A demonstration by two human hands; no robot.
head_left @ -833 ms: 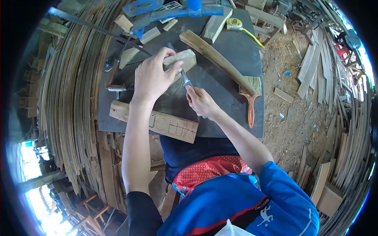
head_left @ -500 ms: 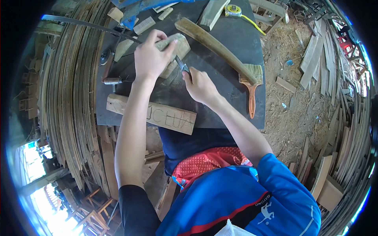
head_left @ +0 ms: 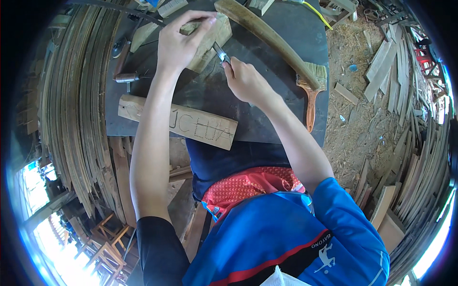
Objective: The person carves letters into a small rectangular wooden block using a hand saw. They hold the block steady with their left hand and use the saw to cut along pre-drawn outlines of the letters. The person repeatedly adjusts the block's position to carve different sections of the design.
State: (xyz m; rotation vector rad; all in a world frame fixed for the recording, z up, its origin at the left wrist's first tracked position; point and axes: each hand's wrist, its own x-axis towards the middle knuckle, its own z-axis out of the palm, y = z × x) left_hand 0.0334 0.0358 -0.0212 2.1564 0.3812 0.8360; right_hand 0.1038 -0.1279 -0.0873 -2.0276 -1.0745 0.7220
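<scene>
My left hand (head_left: 179, 45) is closed over a pale wooden block (head_left: 220, 31) near the far side of the dark table (head_left: 267, 121). My right hand (head_left: 250, 85) grips a chisel (head_left: 219, 51) with a flat metal blade. Its tip touches or nearly touches the block's near side; I cannot tell if it cuts in. A wooden board (head_left: 202, 126) with dotted letter shapes marked on it lies along the near edge, partly behind my left forearm. A long curved wooden bar (head_left: 267, 43) rests to the right of the block, its near end over the bristles of a paintbrush (head_left: 309, 97).
At the table's left lie a hand drill (head_left: 126, 77) and a wood offcut (head_left: 143, 35). A saw blade (head_left: 119, 7) reaches in at the far left. Stacked planks (head_left: 81, 95) stand left of the table; loose boards (head_left: 381, 71) lie on the dirt floor at right.
The view has shifted, so the table and everything on it sit higher in the picture. Both hands keep their grips, and the chisel stays at the block.
</scene>
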